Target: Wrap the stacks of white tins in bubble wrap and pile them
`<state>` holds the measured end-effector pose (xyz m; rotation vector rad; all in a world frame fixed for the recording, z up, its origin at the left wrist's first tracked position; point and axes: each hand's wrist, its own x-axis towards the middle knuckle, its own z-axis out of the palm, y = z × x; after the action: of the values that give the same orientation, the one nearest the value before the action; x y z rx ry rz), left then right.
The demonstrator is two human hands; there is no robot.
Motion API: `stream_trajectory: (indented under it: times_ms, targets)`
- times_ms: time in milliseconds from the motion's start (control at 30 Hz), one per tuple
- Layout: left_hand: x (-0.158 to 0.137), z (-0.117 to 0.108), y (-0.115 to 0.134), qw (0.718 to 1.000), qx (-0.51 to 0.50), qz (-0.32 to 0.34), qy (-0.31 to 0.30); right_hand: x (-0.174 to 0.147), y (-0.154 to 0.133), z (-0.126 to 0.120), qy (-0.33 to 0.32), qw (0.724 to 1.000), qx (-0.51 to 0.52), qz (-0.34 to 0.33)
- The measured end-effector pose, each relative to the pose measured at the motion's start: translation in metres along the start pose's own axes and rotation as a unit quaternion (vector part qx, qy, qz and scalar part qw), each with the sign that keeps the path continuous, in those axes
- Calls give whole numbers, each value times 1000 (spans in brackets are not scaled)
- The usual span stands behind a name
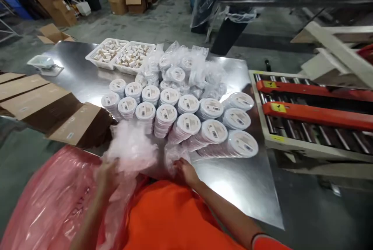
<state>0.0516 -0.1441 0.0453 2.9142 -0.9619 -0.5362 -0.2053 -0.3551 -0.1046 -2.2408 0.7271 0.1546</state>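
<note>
Silvery metal forms the surface (230, 189), on which we judge the work to be at a part-way stage. At the centre of the frame, the stacks of round, white-topped items (189, 123) stand unwrapped in rows, those nearest the right leaning. Behind them, at upper centre, lies a heap of similar items in clear wrapping (177, 74); we are unable to say which group counts as finished. At upper left of centre, two white trays (124, 70) hold small pieces.

We note the left hand (108, 174) at lower left of centre, its forearm rising from the lower edge. Its grip appears closed on cloudy plastic film (131, 149), although blur hides the fingertips. The right hand (185, 171) reaches inward from lower right, forearm slanting up and leftward, fingers curled against a smaller piece of film (174, 156); we are unable to tell whether its grip pinches this. At lower left, we find a red plastic bag (52, 203) beside the left forearm.
</note>
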Motion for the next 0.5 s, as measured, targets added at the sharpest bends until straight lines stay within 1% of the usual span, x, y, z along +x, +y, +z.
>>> stream_trajectory:
  times_ms: [67, 133, 200, 233, 300, 333, 433, 500]
  targets:
    - [12, 19, 45, 996, 24, 79, -41, -21, 13, -6, 56, 997, 43, 32]
    - [15, 45, 84, 979, 50, 169, -100, -38, 24, -9, 111, 988, 85, 62]
    - [13, 73, 111, 964, 64, 222, -133, -49, 30, -10, 157, 977, 118, 86]
    - [12, 84, 121, 959, 69, 236, -140, -53, 32, -10, 173, 972, 129, 92]
    - [12, 101, 132, 952, 86, 256, -148, -53, 28, -8, 194, 966, 145, 91]
    - [16, 106, 135, 948, 93, 264, -150, -50, 24, -6, 191, 967, 149, 81]
    - [37, 107, 136, 936, 112, 294, -156, -29, 5, 1, 143, 978, 146, 47]
    - [54, 104, 134, 928, 119, 315, -161, -10, -7, 8, 109, 983, 133, 57]
